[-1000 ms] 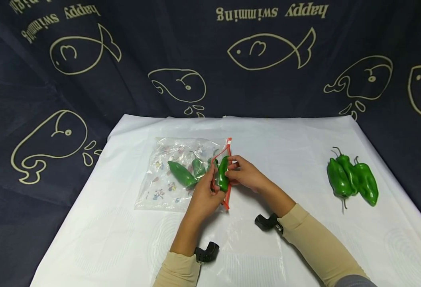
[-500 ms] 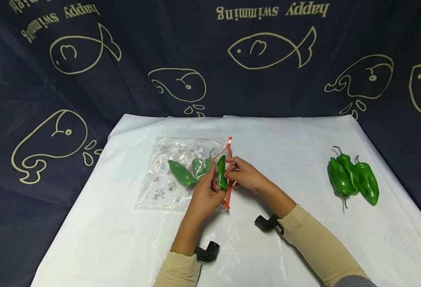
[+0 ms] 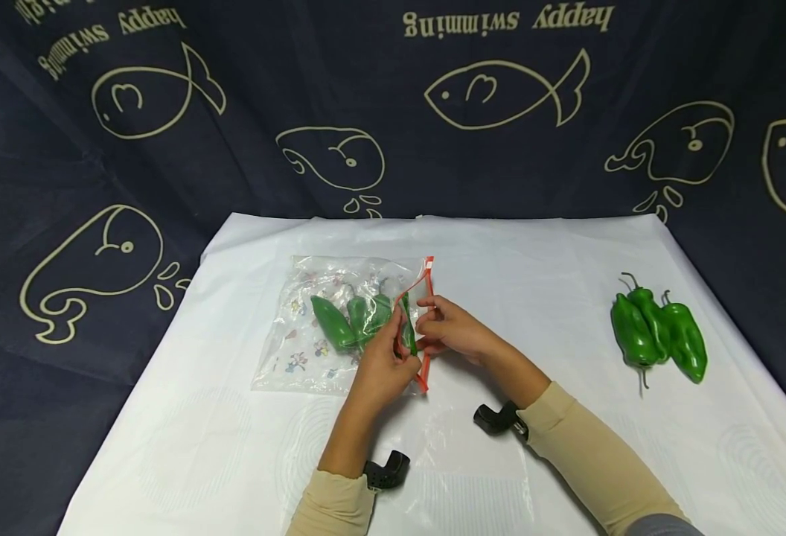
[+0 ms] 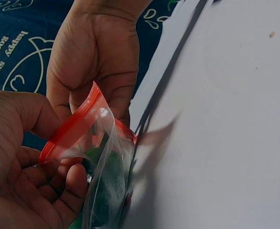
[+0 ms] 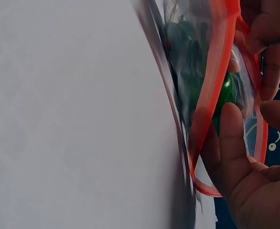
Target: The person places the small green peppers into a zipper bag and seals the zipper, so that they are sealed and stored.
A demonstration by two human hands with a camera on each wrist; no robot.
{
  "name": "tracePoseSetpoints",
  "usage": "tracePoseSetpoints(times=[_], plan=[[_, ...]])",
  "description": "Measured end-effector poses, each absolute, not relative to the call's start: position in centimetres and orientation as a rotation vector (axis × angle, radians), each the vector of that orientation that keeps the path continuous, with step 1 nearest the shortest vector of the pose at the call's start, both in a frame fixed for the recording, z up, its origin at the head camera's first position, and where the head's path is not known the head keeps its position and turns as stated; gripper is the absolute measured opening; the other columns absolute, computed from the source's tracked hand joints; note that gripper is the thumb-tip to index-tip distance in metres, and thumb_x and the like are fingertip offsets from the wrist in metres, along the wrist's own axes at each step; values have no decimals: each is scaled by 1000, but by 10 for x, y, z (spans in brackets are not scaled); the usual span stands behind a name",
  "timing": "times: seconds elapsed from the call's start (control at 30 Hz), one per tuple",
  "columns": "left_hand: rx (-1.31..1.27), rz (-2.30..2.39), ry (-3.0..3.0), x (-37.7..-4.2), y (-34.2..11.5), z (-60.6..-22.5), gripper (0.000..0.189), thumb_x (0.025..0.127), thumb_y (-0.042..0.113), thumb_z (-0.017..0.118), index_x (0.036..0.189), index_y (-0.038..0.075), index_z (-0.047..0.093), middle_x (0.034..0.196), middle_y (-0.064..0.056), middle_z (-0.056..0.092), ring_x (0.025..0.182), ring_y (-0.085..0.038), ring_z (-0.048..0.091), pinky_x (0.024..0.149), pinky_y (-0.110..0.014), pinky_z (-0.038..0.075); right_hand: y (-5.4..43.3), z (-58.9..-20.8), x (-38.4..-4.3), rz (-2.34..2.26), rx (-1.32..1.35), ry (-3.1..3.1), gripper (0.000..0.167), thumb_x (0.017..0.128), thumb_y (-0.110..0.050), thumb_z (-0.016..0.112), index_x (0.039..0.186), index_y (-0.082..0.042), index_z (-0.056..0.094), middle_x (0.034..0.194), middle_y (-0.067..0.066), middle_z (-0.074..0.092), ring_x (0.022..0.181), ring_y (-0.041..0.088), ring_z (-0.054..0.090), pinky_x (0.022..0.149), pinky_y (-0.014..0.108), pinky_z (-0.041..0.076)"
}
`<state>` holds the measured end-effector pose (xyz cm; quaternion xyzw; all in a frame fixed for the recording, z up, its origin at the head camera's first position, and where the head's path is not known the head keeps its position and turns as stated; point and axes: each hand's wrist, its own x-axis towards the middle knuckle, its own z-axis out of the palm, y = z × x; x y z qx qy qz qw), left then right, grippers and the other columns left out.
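A clear zip bag [image 3: 286, 342] with a red zip edge and small printed figures lies on the white cloth in the head view. Several green peppers [image 3: 331, 321] show through its plastic. My left hand [image 3: 381, 365] pinches the red edge and holds the mouth apart. Just inside that mouth is another green pepper [image 5: 227, 88], partly hidden by the bag and fingers. My right hand [image 3: 456, 327] reaches to the mouth from the right, its fingers [image 5: 233, 126] extended against this pepper. In the left wrist view the red zip strip [image 4: 73, 126] runs beside the left thumb.
Three loose green peppers [image 3: 657, 331] lie together on the right of the white-covered table [image 3: 540, 260]. A dark cloth [image 3: 393, 171] with fish and whale drawings hangs behind. Both wrists carry a black camera mount.
The pepper at the bag's mouth has moved left, deeper into the bag, with the right fingers following it. The peppers inside have shifted slightly left. My left hand has stayed in place.
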<state>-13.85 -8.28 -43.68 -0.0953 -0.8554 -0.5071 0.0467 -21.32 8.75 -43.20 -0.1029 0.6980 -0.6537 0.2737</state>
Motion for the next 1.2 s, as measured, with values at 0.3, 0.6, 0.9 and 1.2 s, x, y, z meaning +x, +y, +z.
tracePoseSetpoints(times=[0.3,0.6,0.9,1.2], plan=[[-259,-1553,-2625,-137,-82,-433,86,73,0,63,153,-4,30,105,-10,62,75,-13,54,58,-25,46,83,-434,-211,-1754,-288,1856,64,88,-1,52,148,1,30,112,19,58,88,23,68,74,33,57],[-216,-1553,-2632,-137,-81,-432,85,73,1,62,152,-3,31,111,-10,64,72,-12,54,56,-24,45,86,-431,-210,-1742,-276,1890,68,86,-2,51,150,1,29,118,22,65,92,22,68,72,33,56],[-196,-1584,-2624,-138,-80,-432,83,73,0,61,151,-5,32,102,-9,63,69,-10,52,56,-22,43,92,-427,-209,-1742,-304,1902,68,87,-3,51,150,2,28,124,27,57,94,26,67,74,37,56],[-188,-1555,-2648,-138,-81,-434,84,73,1,62,152,-4,32,93,-4,62,69,-9,52,58,-23,43,110,-421,-213,-1719,-371,1943,63,93,-5,53,150,2,28,126,31,54,104,39,64,78,46,54]])
